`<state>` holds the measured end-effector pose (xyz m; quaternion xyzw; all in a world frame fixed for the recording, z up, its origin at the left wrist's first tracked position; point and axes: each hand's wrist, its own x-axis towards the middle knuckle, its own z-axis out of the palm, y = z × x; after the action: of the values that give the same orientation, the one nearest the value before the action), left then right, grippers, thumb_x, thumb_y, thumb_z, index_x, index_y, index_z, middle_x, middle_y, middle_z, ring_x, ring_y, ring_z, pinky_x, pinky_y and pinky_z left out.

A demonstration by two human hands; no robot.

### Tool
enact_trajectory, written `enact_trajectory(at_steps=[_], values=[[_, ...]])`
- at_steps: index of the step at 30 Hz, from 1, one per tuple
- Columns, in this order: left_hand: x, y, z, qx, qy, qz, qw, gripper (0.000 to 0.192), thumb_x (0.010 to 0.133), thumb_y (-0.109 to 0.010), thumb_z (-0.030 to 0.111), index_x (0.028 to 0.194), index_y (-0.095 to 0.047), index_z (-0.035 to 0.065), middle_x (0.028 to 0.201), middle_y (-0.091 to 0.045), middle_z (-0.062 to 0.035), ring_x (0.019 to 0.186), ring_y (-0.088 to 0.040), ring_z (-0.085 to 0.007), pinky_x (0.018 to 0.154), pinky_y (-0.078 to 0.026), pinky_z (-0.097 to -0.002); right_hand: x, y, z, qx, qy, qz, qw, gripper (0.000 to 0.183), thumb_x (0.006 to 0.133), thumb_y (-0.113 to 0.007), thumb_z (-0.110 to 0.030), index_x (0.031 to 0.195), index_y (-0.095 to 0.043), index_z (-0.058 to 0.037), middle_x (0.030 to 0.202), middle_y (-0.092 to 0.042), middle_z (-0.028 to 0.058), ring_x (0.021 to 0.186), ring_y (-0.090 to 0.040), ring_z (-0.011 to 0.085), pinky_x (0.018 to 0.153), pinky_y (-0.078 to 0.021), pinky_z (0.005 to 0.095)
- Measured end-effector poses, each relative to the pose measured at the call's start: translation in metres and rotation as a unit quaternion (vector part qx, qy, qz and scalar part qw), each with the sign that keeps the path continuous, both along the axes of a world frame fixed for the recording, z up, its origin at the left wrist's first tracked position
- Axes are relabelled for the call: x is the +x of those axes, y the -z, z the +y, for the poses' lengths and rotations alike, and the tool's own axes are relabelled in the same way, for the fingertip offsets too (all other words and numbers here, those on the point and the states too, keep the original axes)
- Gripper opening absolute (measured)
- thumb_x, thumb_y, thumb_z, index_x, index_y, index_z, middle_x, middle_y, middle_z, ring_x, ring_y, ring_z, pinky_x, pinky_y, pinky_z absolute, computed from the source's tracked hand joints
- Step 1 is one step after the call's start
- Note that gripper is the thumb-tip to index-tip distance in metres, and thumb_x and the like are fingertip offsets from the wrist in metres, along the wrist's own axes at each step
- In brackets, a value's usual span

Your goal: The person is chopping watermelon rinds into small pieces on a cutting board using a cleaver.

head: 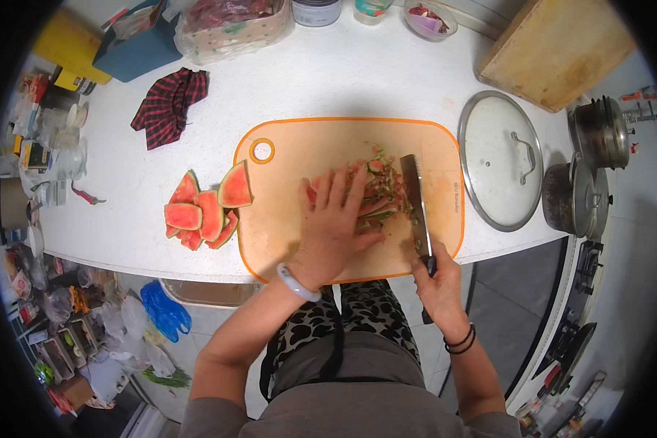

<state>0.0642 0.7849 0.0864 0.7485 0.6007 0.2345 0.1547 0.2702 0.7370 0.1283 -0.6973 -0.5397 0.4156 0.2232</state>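
Note:
Before me a tan cutting board with an orange rim lies on the white counter. My left hand rests palm down, fingers spread, over cut watermelon rind pieces near the board's middle. My right hand is closed on the handle of a kitchen knife; its blade stands just right of the cut pieces. Several watermelon rind slices with red flesh are piled at the board's left side, one overlapping its edge. Part of the cut pieces is hidden under my left hand.
A glass pot lid lies right of the board, with metal pots beyond it. A wooden block stands at the back right. A plaid cloth and a red chili lie to the left. A plastic-wrapped container stands behind.

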Motion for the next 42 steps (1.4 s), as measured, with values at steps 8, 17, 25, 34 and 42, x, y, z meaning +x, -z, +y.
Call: enact_trajectory(at_steps=[8, 17, 25, 34, 42], values=[[-0.007, 0.011, 0.022, 0.0, 0.122, 0.019, 0.992, 0.077, 0.081, -0.073, 0.038, 0.143, -0.042, 0.0054, 0.149, -0.041, -0.0166, 0.136, -0.039, -0.0378, 0.113, -0.028, -0.0538, 0.007, -0.012, 0.023, -0.032, -0.036, -0.022, 0.999, 0.01, 0.094, -0.051, -0.006, 0.093, -0.049, 0.0034, 0.069, -0.056, 0.0285, 0.066, -0.056, 0.0498, 0.056, -0.0441, 0.049], [-0.007, 0.017, 0.012, -0.011, 0.118, -0.006, 0.993, 0.071, 0.079, -0.073, 0.033, 0.139, -0.048, 0.0051, 0.147, -0.043, -0.0132, 0.138, -0.038, -0.0328, 0.114, -0.026, -0.0534, -0.019, -0.025, 0.035, 0.12, -0.16, -0.143, 0.969, 0.01, 0.095, -0.051, -0.008, 0.093, -0.045, 0.0003, 0.073, -0.056, 0.0243, 0.063, -0.056, 0.0473, 0.056, -0.0442, 0.0538], [0.001, 0.022, 0.002, 0.044, 0.091, 0.064, 0.993, 0.071, 0.078, -0.072, 0.032, 0.138, -0.049, 0.0033, 0.146, -0.046, -0.0105, 0.137, -0.039, -0.03, 0.116, -0.025, -0.0503, -0.023, -0.001, 0.052, 0.051, -0.221, -0.216, 0.95, 0.014, 0.094, -0.054, -0.008, 0.088, -0.045, 0.0006, 0.066, -0.055, 0.0235, 0.062, -0.057, 0.0467, 0.057, -0.0457, 0.0546], [-0.029, 0.014, 0.005, 0.056, 0.067, -0.094, 0.992, 0.061, 0.074, -0.077, 0.015, 0.131, -0.056, 0.0078, 0.138, -0.052, -0.0119, 0.127, -0.049, -0.0344, 0.109, -0.035, -0.0496, -0.028, -0.027, 0.044, 0.094, -0.194, -0.173, 0.961, 0.014, 0.094, -0.054, -0.009, 0.088, -0.046, 0.0005, 0.067, -0.056, 0.0242, 0.063, -0.058, 0.0474, 0.058, -0.0468, 0.0533], [-0.022, 0.021, 0.003, 0.078, 0.075, -0.147, 0.983, 0.039, 0.073, -0.077, 0.011, 0.11, -0.068, 0.0058, 0.124, -0.062, -0.0089, 0.123, -0.053, -0.0345, 0.104, -0.042, -0.0476, -0.036, -0.001, 0.057, 0.035, -0.227, -0.235, 0.944, 0.015, 0.094, -0.055, -0.01, 0.09, -0.048, 0.0016, 0.071, -0.058, 0.0273, 0.066, -0.06, 0.0473, 0.06, -0.0468, 0.0549]])
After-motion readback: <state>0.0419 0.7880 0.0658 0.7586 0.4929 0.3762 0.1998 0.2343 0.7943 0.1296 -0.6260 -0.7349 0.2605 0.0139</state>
